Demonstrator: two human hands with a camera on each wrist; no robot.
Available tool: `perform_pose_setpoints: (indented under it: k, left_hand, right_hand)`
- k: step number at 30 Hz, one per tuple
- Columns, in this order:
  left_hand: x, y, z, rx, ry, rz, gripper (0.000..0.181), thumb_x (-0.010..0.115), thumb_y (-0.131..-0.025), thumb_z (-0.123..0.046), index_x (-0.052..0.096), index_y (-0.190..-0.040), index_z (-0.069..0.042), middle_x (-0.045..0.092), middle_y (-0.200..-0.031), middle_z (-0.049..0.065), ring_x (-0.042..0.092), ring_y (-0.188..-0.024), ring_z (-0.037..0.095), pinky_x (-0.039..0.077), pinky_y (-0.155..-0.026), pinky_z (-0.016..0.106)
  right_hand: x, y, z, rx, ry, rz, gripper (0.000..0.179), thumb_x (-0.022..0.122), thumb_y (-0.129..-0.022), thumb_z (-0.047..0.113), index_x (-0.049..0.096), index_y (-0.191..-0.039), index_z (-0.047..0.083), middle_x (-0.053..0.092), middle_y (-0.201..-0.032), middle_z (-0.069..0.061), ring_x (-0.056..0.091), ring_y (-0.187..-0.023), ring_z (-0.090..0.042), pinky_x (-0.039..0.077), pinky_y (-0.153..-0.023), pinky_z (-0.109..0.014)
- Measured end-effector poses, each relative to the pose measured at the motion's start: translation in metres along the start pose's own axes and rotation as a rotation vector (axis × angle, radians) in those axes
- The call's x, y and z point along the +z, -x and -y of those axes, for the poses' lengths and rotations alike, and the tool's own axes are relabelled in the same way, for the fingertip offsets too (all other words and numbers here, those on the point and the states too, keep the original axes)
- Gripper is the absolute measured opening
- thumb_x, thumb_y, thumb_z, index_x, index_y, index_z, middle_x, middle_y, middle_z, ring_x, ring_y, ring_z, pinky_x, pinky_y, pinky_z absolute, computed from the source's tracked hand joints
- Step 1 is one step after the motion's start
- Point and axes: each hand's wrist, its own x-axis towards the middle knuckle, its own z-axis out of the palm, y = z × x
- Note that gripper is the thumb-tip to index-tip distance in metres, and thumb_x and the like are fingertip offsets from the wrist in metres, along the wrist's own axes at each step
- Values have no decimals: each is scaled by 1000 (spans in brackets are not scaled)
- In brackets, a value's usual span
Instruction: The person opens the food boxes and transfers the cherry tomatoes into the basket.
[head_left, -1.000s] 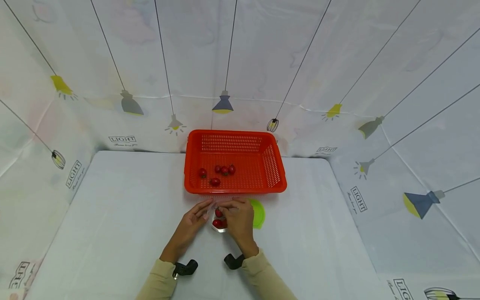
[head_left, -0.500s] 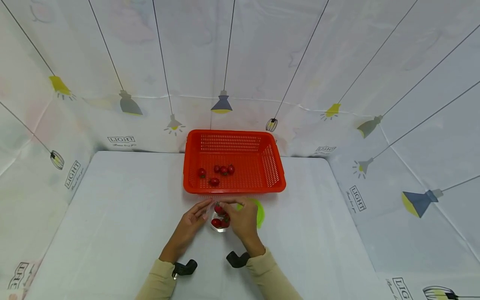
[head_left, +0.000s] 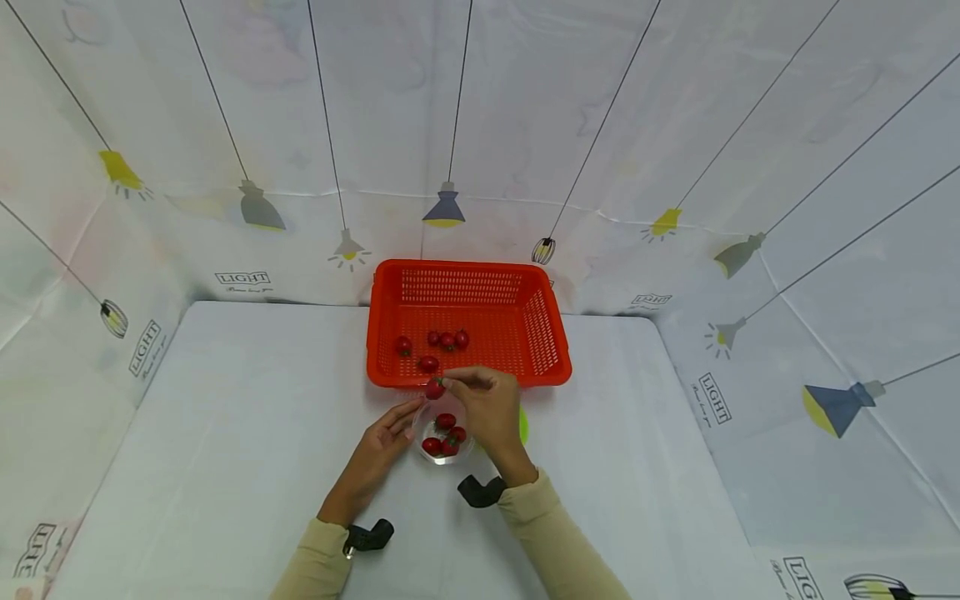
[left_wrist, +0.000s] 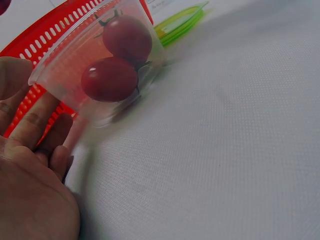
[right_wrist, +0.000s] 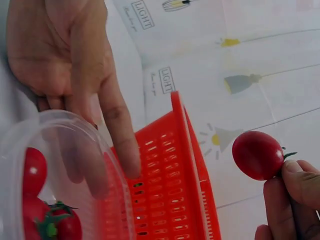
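A clear plastic container [head_left: 424, 421] with several cherry tomatoes [left_wrist: 111, 79] in it stands on the table before the red basket. My left hand [head_left: 381, 443] lies at the container's left side, its fingers [right_wrist: 116, 115] fairly straight along the outer wall. Thumb and fingertips of my right hand [head_left: 491, 412] pinch one cherry tomato [right_wrist: 257, 155] by its green stem end. In the head view that cherry tomato overlaps the basket's front rim, just beyond the container.
Behind the container stands the red perforated basket [head_left: 517, 367], with several cherry tomatoes [head_left: 447, 340] on its floor. A green lid [left_wrist: 180, 24] lies on the white table [head_left: 262, 433] right of the container, partly hidden by my right hand in the head view. Lamp-printed walls enclose the table.
My right hand has lifted the pinched cherry tomato out of the container and carried it forward to the basket's front rim. My left hand has stayed beside the container.
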Motion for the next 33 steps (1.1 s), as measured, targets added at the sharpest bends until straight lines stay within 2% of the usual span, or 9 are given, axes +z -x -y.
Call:
perform_pose_setpoints:
  k: [5,10,13,15,18,25,33]
  left_hand:
    - [0,0,-1,-4,10,-2,51,54,-112,-12,46,-161,-23,45,-168,-2,35,-160,23,36,-118,11]
    - [0,1,-2,-21,11,-1,50,54,-112,-12,46,-160,-25,45,-167,-5,34,-160,21,35,-117,9]
    - [0,1,-2,-23,7,-3,50,54,-112,-13,46,-160,-26,46,-167,-5,35,-160,21,35,-117,9]
    - [0,1,-2,-23,4,-5,50,54,-112,-13,47,-159,-26,47,-166,-5,35,-160,21,36,-116,9]
    - [-1,1,-2,-23,5,-2,50,54,-112,-13,46,-160,-26,47,-167,-4,35,-160,23,36,-116,10]
    - [-1,1,-2,-37,5,-7,50,53,-112,-14,46,-160,-26,46,-167,-4,35,-160,23,37,-115,10]
    - [-1,1,-3,-36,-10,-10,50,55,-112,-17,45,-160,-25,44,-169,-3,34,-161,23,35,-116,9]
  right_hand:
    - [0,-15,2,-28,38,2,10,84,-93,17,85,-99,10,84,-96,-2,78,-85,-16,62,-73,-26]
    - [0,-34,2,-56,70,17,11,84,-93,19,86,-100,10,84,-96,-1,78,-86,-15,56,-65,-23]
    - [-1,-47,4,-70,59,34,12,83,-94,17,85,-102,10,84,-98,-3,79,-88,-15,60,-67,-23]
    - [-2,-55,6,-67,44,44,12,83,-94,16,85,-103,9,84,-99,-3,80,-88,-15,63,-74,-25]
    - [-3,-65,7,-65,55,48,11,83,-94,15,85,-102,9,84,-98,-3,80,-86,-15,64,-76,-25]
    - [-4,-84,9,-2,99,85,10,84,-93,19,86,-102,14,84,-99,2,78,-87,-13,62,-75,-27]
    - [0,-110,8,83,140,179,5,83,-93,21,87,-97,22,83,-100,5,76,-94,-13,62,-83,-33]
